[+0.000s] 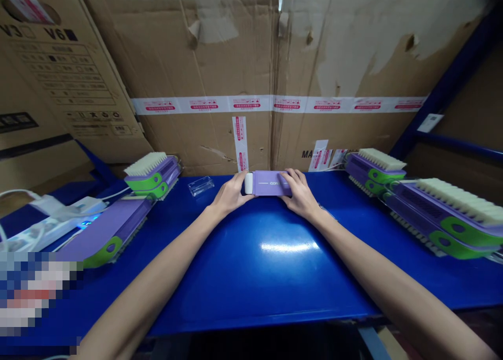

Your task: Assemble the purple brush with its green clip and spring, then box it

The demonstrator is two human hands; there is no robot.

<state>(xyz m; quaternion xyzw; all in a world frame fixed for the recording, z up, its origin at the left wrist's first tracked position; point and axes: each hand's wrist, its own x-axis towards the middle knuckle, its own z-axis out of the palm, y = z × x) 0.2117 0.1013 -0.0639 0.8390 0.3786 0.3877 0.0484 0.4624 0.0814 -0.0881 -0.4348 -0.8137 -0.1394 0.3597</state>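
Between my two hands, near the back of the blue table, is a small flat purple box with pale lettering. A white ribbed piece sits at its left end. My left hand is closed on that end, fingertips at the white piece. My right hand grips the right end of the box, with the thumb in front and fingers over the top. Whether the white piece is part of the box or separate, I cannot tell. To the left of my left hand lies a clear plastic case.
Purple-and-green brush units with cream bristles stand on the left and right of the blue table. A white power strip with cables lies at left. Taped cardboard walls the back; a blue frame post slants at right.
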